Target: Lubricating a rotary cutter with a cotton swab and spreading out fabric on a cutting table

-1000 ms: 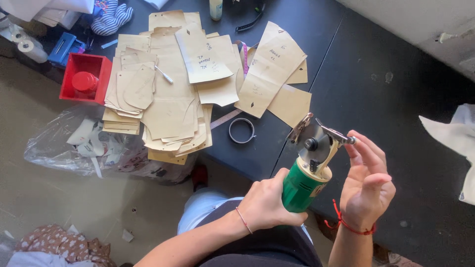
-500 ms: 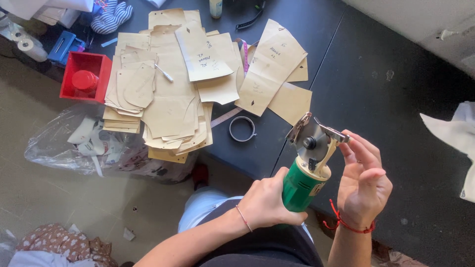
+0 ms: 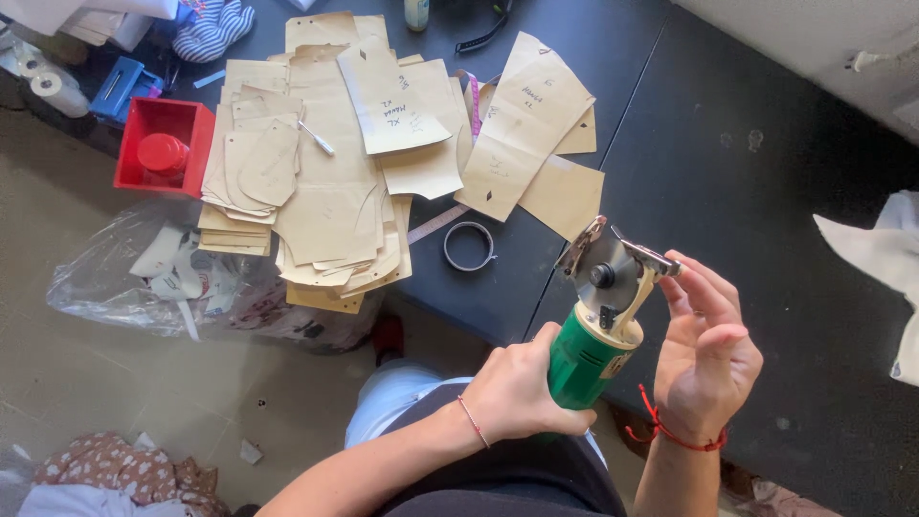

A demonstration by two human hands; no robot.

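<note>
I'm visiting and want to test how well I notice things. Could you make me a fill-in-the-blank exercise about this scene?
1. The left hand grips the ____ body of the rotary cutter.
2. The right hand has its fingertips at the cutter's round metal ____.
3. The red box lies to the ____ of the paper patterns in the picture.

Missing words: green; blade; left

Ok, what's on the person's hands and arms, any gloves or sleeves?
No gloves or sleeves: both forearms are bare. The left hand has a thin red-and-pale cord bracelet at the wrist. The right hand wears a red string bracelet with loose knotted ends. No rings or watch visible.
</note>
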